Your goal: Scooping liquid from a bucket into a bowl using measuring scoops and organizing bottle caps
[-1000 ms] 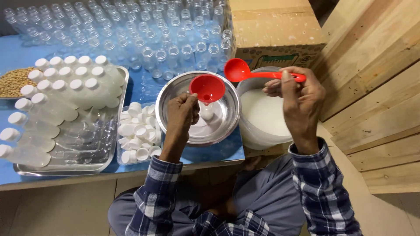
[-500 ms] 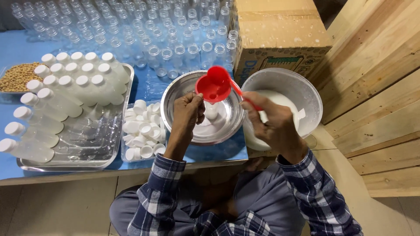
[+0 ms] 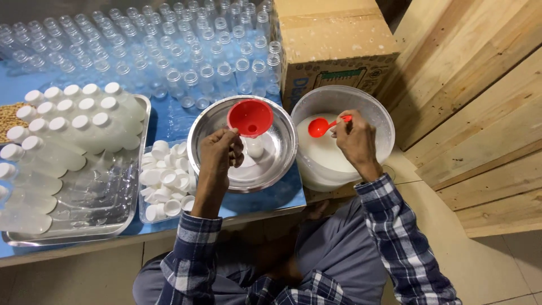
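Observation:
My left hand (image 3: 221, 153) grips a small bottle (image 3: 255, 148) that stands in a steel bowl (image 3: 206, 118), with a red funnel (image 3: 249, 117) set in the bottle's mouth. My right hand (image 3: 355, 138) holds a red ladle (image 3: 320, 127) by its handle, its scoop just above the white liquid in a white bucket (image 3: 370, 103) to the right of the bowl.
A steel tray (image 3: 84, 203) on the left holds several capped filled bottles (image 3: 84, 121). A clear box of white caps (image 3: 164, 186) sits beside the bowl. Many empty clear bottles (image 3: 169, 51) stand behind. A cardboard box (image 3: 333, 39) and wooden planks (image 3: 480, 101) are at the right.
My right hand carried the red ladle from over the funnel back right and down into the white bucket. My left hand stayed on the bottle under the funnel.

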